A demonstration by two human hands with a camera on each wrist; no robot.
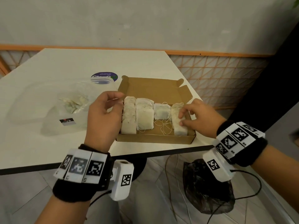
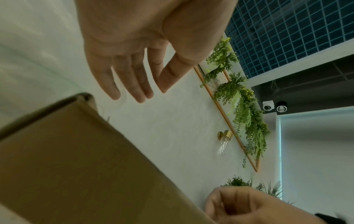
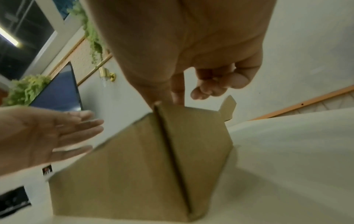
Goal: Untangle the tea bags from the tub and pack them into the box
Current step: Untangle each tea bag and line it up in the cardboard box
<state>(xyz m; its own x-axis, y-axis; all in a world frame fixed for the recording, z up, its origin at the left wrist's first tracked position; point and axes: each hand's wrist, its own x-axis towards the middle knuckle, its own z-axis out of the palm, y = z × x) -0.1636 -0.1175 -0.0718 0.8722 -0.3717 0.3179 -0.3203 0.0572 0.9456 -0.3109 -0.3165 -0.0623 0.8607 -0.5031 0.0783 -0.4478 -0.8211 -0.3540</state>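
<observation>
An open brown cardboard box [image 1: 153, 139] sits near the table's front right corner. Inside lie white tea bags in stacks: two at the left [image 1: 129, 117], one in the middle [image 1: 161, 113], one at the right [image 1: 179, 130]. Loose strings [image 1: 163, 126] trail on the box floor. My left hand [image 1: 116, 102] hovers over the left stack, fingers relaxed and holding nothing [image 2: 145, 91]. My right hand [image 1: 182, 118] pinches the right-hand tea bag with thumb and fingers [image 3: 191, 94]. A clear tub [image 1: 48, 101] to the left holds several tangled tea bags [image 1: 73, 102].
The tub's clear lid [image 1: 102, 81] lies behind the tub on a purple sticker. The table's dark front edge [image 1: 145, 155] runs just under the box. A black plastic bag [image 1: 207, 188] and cables lie on the floor below. A wall stands behind the table.
</observation>
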